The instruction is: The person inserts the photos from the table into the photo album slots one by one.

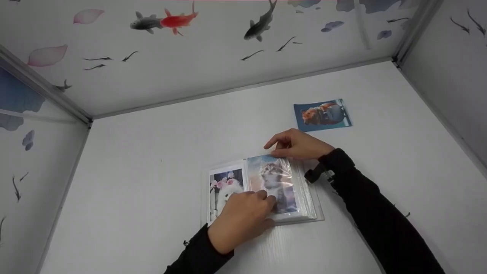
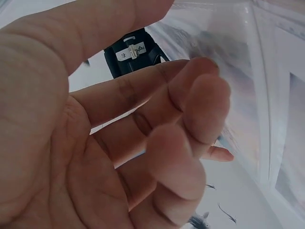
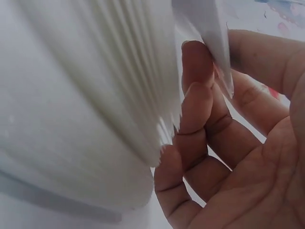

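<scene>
A photo album [image 1: 319,213] lies spread on the white surface, with clear plastic sleeves. Its right page shows a kitten photo [image 1: 272,182]; the left one shows a photo of a white fluffy animal with pink flowers [image 1: 228,182]. My right hand [image 1: 302,146] pinches the kitten photo's upper edge between thumb and fingers, while in the right wrist view the album's layered sleeves [image 3: 128,62] stand beside the fingertips. Lower down, my left hand [image 1: 243,217] rests over the two pages. Its fingers [image 2: 205,109] curl loosely next to the plastic, and it covers part of both photos.
Beyond the right hand a photo of an orange-furred animal [image 1: 323,115] lies on the white tabletop [image 1: 152,182]. Panels printed with fish and petals [image 1: 213,49] rise at the back and sides. A dark band [image 1: 336,163] circles the right wrist.
</scene>
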{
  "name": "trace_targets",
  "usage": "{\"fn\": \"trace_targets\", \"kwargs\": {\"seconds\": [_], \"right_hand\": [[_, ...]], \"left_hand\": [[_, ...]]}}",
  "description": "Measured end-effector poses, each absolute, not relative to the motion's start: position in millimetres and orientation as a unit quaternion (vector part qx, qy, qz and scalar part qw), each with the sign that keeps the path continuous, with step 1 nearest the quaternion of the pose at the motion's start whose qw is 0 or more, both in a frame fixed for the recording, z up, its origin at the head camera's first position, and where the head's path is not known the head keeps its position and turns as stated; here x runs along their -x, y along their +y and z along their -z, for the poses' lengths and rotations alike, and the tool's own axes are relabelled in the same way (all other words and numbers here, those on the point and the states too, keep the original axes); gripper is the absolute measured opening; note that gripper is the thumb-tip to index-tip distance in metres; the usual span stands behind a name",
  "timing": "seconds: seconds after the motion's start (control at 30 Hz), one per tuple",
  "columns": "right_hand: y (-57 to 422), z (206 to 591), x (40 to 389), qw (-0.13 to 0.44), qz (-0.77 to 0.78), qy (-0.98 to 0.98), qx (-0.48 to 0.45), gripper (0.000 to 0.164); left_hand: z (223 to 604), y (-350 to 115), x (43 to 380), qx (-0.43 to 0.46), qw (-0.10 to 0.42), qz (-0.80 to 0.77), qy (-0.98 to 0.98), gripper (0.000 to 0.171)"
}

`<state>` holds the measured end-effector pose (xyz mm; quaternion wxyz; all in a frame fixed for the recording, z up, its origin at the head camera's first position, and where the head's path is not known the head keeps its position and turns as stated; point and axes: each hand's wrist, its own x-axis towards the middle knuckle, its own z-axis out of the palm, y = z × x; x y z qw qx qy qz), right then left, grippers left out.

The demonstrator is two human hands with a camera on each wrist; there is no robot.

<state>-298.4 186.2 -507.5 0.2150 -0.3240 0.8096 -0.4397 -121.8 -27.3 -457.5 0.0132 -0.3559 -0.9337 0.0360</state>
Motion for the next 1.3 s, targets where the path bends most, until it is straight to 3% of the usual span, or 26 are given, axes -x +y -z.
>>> {"fn": "trace_targets", "kwargs": {"seconds": [0.5,0.93,1.3], "right_hand": [[187,503,297,0.212,0.478,0.794,0.311,0.027],[182,503,301,0.185,0.472,0.801,0.318,0.032],[202,501,304,0.139,0.497,0.816,0.261,0.036]], "left_hand": [[474,-5,120,0.376,0.192,0.017,-0.906,0.041],[485,6,124,0.340,0.297,0.008,-0.893,0.015],[472,-6,125,0.291,0.293,0.088,-0.907,0.014]]}}
